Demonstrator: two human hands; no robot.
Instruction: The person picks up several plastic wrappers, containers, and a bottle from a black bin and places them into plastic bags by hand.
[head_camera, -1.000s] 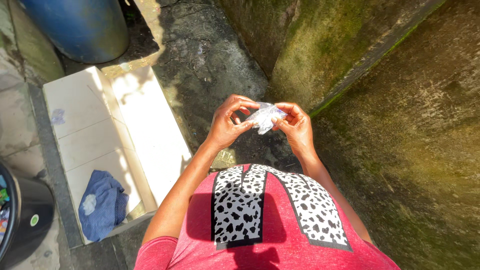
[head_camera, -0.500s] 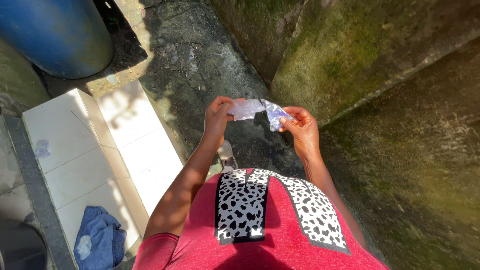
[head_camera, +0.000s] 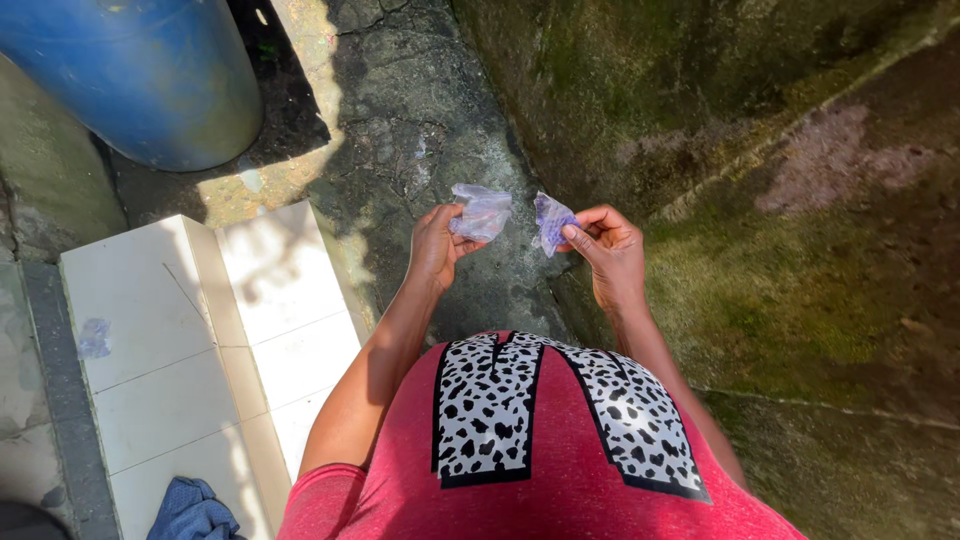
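My left hand (head_camera: 434, 247) pinches a crumpled piece of clear, purplish plastic wrapper (head_camera: 482, 211) at chest height. My right hand (head_camera: 607, 250) pinches a second, smaller piece of the same thin plastic (head_camera: 550, 219). A small gap separates the two pieces, and they hang apart in front of my red top with a black-and-white spotted print. Both hands are raised over the dark cracked concrete ground.
A large blue barrel (head_camera: 140, 75) stands at the upper left. A white tiled slab (head_camera: 190, 340) lies to the left, with a blue cloth (head_camera: 192, 511) at its near end and a small plastic scrap (head_camera: 93, 337) on it. A mossy concrete wall (head_camera: 800, 200) rises on the right.
The plastic was one bunched piece held between both hands, then stretched out; now it is in two separate pieces, one in each hand. The view has shifted toward the barrel.
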